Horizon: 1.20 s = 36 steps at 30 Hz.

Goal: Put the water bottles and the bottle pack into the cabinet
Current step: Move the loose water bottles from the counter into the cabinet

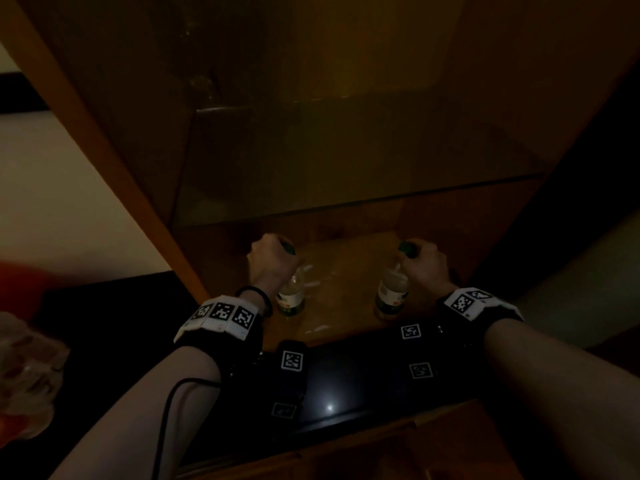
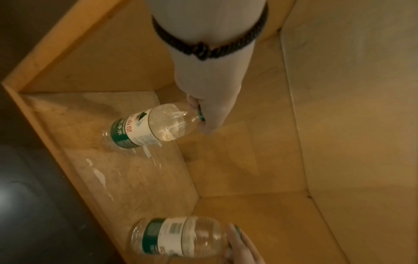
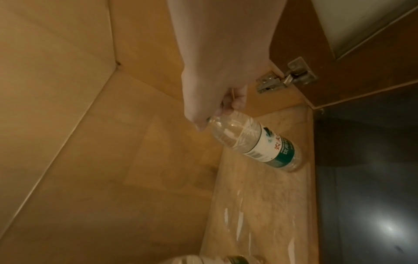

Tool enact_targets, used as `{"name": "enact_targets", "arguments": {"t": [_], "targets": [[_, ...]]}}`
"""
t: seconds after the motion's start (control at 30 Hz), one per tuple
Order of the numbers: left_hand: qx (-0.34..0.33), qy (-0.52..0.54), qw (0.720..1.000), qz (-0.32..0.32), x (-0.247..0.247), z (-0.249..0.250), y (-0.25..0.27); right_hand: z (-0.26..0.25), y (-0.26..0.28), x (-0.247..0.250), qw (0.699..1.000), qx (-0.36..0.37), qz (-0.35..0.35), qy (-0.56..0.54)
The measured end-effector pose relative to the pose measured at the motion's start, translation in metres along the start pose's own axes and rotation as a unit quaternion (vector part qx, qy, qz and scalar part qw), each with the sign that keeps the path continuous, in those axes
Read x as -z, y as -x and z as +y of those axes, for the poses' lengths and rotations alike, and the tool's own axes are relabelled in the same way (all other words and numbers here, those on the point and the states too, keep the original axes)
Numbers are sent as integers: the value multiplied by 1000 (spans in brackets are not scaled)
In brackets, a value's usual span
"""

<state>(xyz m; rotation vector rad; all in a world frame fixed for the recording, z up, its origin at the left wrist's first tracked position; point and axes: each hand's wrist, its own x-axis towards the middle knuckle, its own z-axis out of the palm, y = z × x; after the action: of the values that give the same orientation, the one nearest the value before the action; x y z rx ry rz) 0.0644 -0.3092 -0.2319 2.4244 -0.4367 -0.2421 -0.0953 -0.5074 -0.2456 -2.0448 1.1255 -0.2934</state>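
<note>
Two clear water bottles with green caps and green-white labels stand upright on the floor of the open wooden cabinet (image 1: 346, 271). My left hand (image 1: 277, 251) grips the cap of the left bottle (image 1: 291, 297); the left wrist view shows my fingers (image 2: 192, 103) curled round this bottle's (image 2: 144, 128) neck. My right hand (image 1: 415, 252) grips the cap of the right bottle (image 1: 391, 292), seen close in the right wrist view as hand (image 3: 217, 110) and bottle (image 3: 255, 141). A blurred plastic-wrapped bundle (image 1: 27, 368), probably the bottle pack, lies at the far left outside the cabinet.
A glossy black surface (image 1: 346, 386) with square markers runs along the cabinet's front edge. The cabinet door (image 3: 361, 71) stands open on the right, on a metal hinge (image 3: 287, 78). Between the two bottles the cabinet floor (image 2: 140, 178) is bare and scuffed. The interior above is dim.
</note>
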Motion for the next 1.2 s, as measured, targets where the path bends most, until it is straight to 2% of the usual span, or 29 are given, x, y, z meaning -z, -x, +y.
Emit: {"name": "enact_targets", "arguments": {"t": [0.27, 0.73, 0.93, 1.07, 1.2], "targets": [[39, 30, 998, 28, -9, -7, -18, 5, -37, 10, 1000, -1, 20, 3], [105, 9, 993, 47, -5, -20, -50, 11, -82, 18, 997, -28, 60, -35], [117, 10, 993, -25, -10, -18, -56, 13, -86, 16, 998, -47, 27, -31], [111, 20, 993, -20, -11, -22, -55, 13, -75, 12, 995, -66, 8, -79], [85, -7, 996, -39, -17, -27, -53, 19, -56, 8, 989, -54, 2, -136]]}}
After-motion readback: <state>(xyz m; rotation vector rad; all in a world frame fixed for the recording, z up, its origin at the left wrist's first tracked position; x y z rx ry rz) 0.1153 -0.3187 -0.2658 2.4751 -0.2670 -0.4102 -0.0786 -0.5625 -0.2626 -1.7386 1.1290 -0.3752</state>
